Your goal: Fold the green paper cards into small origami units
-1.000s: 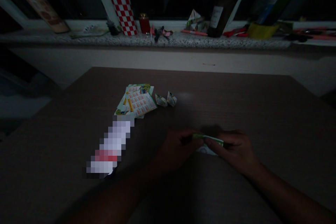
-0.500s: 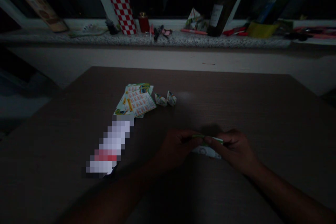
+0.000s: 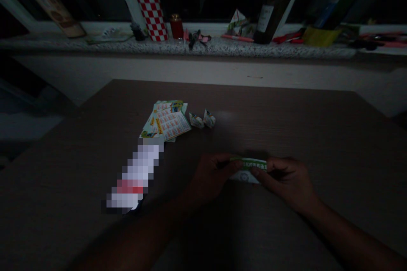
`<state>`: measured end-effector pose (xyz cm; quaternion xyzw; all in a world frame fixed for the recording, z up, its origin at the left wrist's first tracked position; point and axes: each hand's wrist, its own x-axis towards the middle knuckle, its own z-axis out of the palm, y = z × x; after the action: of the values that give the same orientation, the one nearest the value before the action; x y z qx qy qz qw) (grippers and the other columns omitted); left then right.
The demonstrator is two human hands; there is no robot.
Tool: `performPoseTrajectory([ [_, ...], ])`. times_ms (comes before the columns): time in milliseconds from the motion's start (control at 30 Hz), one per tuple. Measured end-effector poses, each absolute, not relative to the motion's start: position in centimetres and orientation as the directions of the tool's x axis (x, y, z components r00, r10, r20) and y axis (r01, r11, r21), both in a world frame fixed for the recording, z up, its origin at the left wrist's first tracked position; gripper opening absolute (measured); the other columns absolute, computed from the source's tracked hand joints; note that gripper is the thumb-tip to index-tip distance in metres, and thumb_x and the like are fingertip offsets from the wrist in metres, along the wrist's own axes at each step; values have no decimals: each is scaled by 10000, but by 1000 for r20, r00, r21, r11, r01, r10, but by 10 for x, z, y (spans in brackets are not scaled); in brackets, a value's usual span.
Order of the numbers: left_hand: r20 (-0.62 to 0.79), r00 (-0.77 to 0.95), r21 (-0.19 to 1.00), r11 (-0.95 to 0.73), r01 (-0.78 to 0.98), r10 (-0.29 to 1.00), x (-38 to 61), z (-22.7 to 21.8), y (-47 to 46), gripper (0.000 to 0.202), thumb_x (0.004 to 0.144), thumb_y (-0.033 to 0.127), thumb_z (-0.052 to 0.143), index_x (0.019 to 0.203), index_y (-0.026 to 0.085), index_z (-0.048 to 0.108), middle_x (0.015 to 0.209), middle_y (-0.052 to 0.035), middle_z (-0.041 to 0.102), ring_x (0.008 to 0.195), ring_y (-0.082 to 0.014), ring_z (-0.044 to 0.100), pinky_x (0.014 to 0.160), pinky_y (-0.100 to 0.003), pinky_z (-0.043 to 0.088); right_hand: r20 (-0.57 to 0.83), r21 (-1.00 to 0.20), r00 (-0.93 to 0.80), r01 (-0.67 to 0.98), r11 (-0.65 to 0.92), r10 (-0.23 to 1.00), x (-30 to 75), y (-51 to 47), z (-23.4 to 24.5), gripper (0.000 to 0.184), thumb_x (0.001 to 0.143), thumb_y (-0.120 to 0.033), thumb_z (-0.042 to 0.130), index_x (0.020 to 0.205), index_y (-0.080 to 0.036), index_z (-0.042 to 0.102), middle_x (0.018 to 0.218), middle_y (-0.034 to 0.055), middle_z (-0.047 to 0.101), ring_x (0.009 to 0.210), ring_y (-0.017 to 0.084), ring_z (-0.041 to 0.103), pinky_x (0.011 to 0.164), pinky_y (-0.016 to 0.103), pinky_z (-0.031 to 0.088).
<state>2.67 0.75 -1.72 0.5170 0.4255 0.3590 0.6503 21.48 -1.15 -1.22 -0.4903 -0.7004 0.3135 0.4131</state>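
Observation:
The scene is dim. A small folded paper (image 3: 249, 169), green and white with print, is held low over the brown table (image 3: 318, 135). My left hand (image 3: 211, 178) pinches its left end. My right hand (image 3: 286, 180) pinches its right end, fingers curled. Farther back on the table lies a fanned stack of printed paper sheets (image 3: 167, 122). Two small folded paper pieces (image 3: 202, 120) sit just right of that stack.
A blurred-out oblong item (image 3: 135, 175) lies left of my hands. Behind the table runs a speckled stone sill (image 3: 178, 46) with a red-and-white checked tube (image 3: 152, 10), a small red jar (image 3: 176, 26), a dark bottle (image 3: 270, 12), pens and other clutter.
The folded paper has been turned up a little, so its green printed strip now faces me. Both hands shifted slightly away from me while keeping their pinch.

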Motion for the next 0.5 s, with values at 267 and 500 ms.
performPoseTrajectory([
  [267, -194, 379, 977, 213, -9, 905, 26, -19, 8, 213, 787, 343, 660, 870, 165, 744, 723, 10, 672, 636, -100, 545, 586, -185, 397, 257, -845, -170, 438, 307, 951, 215, -12, -12, 321, 794, -280, 634, 505, -167, 551, 433, -6, 582, 377, 85, 470, 375, 186, 360],
  [500, -215, 372, 972, 233, -3, 903, 26, -18, 8, 219, 781, 352, 661, 874, 173, 748, 713, 10, 673, 626, -105, 543, 575, -190, 387, 268, -847, -175, 425, 318, 947, 214, -12, -11, 314, 789, -264, 637, 505, -165, 547, 432, -11, 591, 376, 80, 471, 380, 177, 363],
])
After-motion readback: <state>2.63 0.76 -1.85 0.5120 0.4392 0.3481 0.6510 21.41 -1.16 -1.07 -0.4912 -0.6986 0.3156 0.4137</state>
